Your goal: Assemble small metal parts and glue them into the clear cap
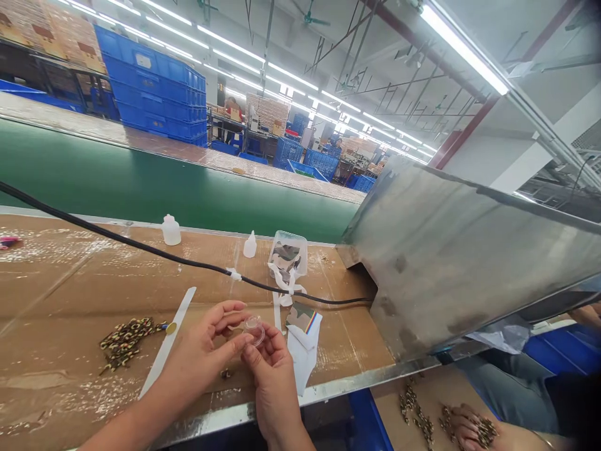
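With the thumb and fingertips of our left hand (206, 344) and our right hand (275, 369), we hold a clear round plastic piece (255, 331) just above the brown cardboard-covered desk (225, 316); each grip is narrow and closed on it, the left from one side and the right from the other. Left of our hands lies a loose pile of small dark-and-yellow patterned pieces (126, 341), and between the pile and our left forearm a long white strip (164, 351) slants across the desk. To the right of our hands rests a folded white sheet (303, 357) with a camouflage patch (299, 316) edged by a rainbow stripe. Beyond them, a thick black cable (183, 257) crosses the desk, passing in front of a clear plastic box (300, 257) of camouflage pieces and two white squeeze bottles (171, 230) (250, 245). Behind runs a green belt (197, 194); at right stands a grey metal housing (460, 263), and below it another person's hand (467, 427) touches more small pieces (486, 432)
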Tool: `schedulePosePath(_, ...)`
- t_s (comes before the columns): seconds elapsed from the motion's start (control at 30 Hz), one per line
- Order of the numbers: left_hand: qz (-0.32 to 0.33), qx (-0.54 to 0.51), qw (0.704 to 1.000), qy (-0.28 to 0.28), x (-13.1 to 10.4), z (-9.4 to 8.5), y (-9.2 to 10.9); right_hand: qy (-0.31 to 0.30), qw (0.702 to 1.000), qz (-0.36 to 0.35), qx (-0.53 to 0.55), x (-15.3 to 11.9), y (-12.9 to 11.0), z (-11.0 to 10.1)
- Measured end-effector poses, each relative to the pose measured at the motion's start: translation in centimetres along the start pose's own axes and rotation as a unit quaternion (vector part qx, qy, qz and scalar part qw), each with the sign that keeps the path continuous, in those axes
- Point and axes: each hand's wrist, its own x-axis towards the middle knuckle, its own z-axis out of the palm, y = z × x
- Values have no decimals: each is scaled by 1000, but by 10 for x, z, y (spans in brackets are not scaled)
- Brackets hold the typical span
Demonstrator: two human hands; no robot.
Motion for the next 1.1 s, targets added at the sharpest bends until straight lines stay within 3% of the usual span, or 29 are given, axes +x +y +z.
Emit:
schedulePosePath(0.13, 33, 50, 998, 24, 1, -7, -3, -12, 998, 16, -67, 1, -7, -13)
schedulePosePath(0.27, 43, 77, 995, 49, 2, -27, -13, -32, 984, 34, -170, 7, -16, -30)
schedulePosePath(0.37, 32, 86, 994, 61, -2, -41, -29, -47, 956, 28, -287, 14, -24, -40)
schedulePosePath(0.43, 30, 84, 994, 60, -6, -46, -42, -62, 919, 4, -390, 20, -31, -42)
schedulePosePath(0.53, 35, 87, 994, 62, -14, -48, -60, -94, 835, -46, -541, 27, -44, -39)
schedulePosePath(0.6, 48, 88, 993, 68, -17, -48, -68, -123, 762, -90, -630, 31, -52, -32)
schedulePosePath(0.77, 55, 68, 993, 82, -21, -48, -74, -224, 537, -189, -791, 35, -67, 0)
schedulePosePath(0.9, 57, 52, 993, 84, -21, -48, -72, -299, 363, -245, -848, 34, -70, 27)
schedulePosePath(1.0, 55, 63, 993, 88, -22, -47, -71, -337, 292, -274, -852, 34, -69, 40)
schedulePosePath(1.1, 56, 68, 992, 90, -22, -47, -70, -363, 270, -281, -846, 35, -70, 47)
